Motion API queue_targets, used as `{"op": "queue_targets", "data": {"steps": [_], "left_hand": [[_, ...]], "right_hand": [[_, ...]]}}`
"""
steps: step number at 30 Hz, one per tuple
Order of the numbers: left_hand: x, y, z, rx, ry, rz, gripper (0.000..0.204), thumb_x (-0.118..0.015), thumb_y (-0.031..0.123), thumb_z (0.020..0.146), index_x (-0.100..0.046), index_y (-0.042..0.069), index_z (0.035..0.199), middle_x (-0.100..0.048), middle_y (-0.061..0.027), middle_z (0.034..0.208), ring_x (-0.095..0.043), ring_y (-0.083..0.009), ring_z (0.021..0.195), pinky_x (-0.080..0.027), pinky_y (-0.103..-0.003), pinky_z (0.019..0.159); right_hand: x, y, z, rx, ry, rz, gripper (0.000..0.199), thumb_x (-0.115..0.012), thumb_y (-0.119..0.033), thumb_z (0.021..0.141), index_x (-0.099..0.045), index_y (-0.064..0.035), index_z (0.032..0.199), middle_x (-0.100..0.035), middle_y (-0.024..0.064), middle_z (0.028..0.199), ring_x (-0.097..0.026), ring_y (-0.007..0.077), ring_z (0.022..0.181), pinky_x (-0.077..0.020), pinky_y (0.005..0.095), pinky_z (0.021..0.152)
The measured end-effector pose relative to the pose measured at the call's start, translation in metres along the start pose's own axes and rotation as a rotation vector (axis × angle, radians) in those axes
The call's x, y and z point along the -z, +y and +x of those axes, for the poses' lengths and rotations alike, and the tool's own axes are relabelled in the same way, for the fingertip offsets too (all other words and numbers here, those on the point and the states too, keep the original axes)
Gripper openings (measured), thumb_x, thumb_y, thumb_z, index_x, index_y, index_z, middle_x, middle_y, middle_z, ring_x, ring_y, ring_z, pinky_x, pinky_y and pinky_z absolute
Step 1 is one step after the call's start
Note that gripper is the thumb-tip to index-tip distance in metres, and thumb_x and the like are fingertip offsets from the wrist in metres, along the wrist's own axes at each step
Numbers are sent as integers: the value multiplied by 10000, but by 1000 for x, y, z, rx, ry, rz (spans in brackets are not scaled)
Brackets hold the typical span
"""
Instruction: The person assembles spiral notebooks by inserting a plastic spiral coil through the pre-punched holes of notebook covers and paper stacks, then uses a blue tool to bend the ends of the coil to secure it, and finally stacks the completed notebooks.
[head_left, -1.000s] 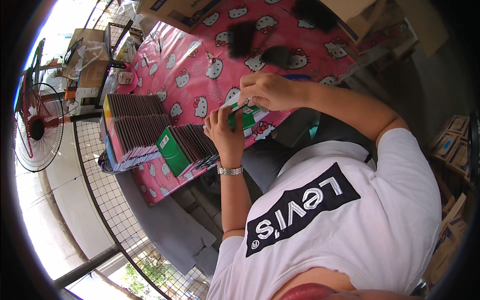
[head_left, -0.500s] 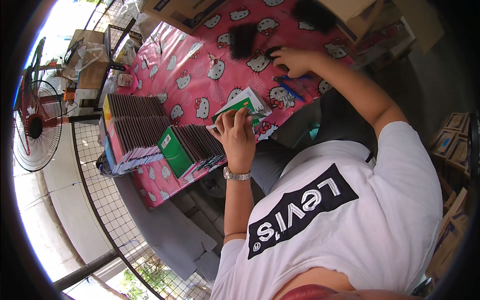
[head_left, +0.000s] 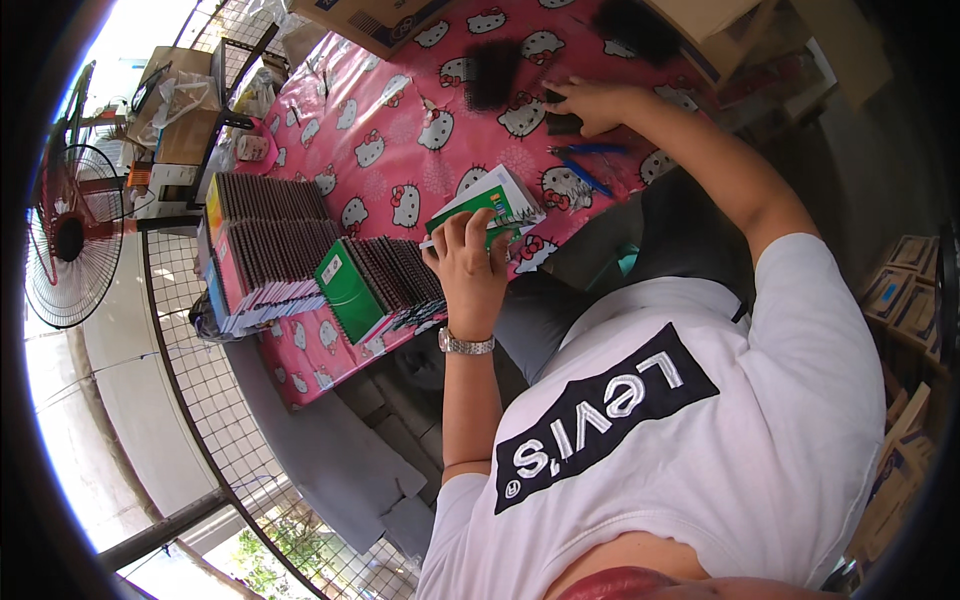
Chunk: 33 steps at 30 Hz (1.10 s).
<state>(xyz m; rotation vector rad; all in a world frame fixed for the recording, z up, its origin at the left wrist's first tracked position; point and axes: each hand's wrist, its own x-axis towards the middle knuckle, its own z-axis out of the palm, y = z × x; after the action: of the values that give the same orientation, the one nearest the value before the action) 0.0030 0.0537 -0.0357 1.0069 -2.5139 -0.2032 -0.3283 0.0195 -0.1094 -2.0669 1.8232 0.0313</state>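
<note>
My left hand (head_left: 468,262), with a metal watch on its wrist, grips the near edge of a green-covered notebook (head_left: 462,212) lying on the table. White pages show at its far side, and a dark spiral coil (head_left: 518,219) lies along its right edge, partly behind the fingers. My right hand (head_left: 598,106) reaches out to the right, fingers spread over a small dark piece (head_left: 564,124) on the tablecloth; its kind is not clear. Just below that hand lie blue-handled pliers (head_left: 585,173).
Stacked spiral notebooks (head_left: 268,235) and a green-covered row (head_left: 352,285) stand left on the pink patterned tablecloth (head_left: 400,135). Black mesh-like bundles (head_left: 492,75) lie toward the back. Cardboard boxes (head_left: 370,22) border the far edge; a fan (head_left: 72,235) stands far left.
My right hand's fingers have spread out, and more of the dark piece shows below them. My left hand stays at the notebook, with its fingers shifted slightly. The view has tilted a little.
</note>
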Motion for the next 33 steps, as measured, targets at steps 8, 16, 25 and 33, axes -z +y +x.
{"op": "queue_targets", "data": {"steps": [8, 16, 25, 33], "left_hand": [[5, -10, 2, -23, 43, 10, 367, -750, 163, 791, -607, 116, 1127, -586, -94, 1089, -518, -337, 1059, -395, -495, 910], [8, -20, 8, -52, 57, -92, 314, -768, 102, 745, -629, 70, 1025, -581, -119, 1005, -519, -347, 994, -433, -441, 869], [3, -21, 9, -69, 79, -115, 402, -778, 125, 753, -578, 19, 1086, -601, -150, 1023, -524, -367, 969, -424, -452, 856], [4, -22, 11, -28, 98, -113, 407, -780, 137, 743, -570, 44, 1080, -600, -143, 1014, -533, -370, 985, -427, -457, 878]], "right_hand": [[55, -85, -23, 525, -402, 1416, 655, -772, -326, 728, -602, -31, 1287, -502, 142, 1256, -562, 236, 1088, -442, 344, 950], [54, -105, -9, 575, -586, 1438, 551, -764, -218, 716, -632, -13, 1210, -491, 85, 1265, -530, 209, 1031, -441, 293, 878], [56, -105, -20, 495, -276, 1140, 446, -767, -174, 703, -698, -24, 1118, -492, 66, 1302, -552, 191, 1013, -468, 300, 850], [56, -108, -31, 558, -148, 1351, 300, -761, -134, 749, -737, 15, 1009, -548, 86, 1202, -597, 140, 934, -481, 270, 802]]}}
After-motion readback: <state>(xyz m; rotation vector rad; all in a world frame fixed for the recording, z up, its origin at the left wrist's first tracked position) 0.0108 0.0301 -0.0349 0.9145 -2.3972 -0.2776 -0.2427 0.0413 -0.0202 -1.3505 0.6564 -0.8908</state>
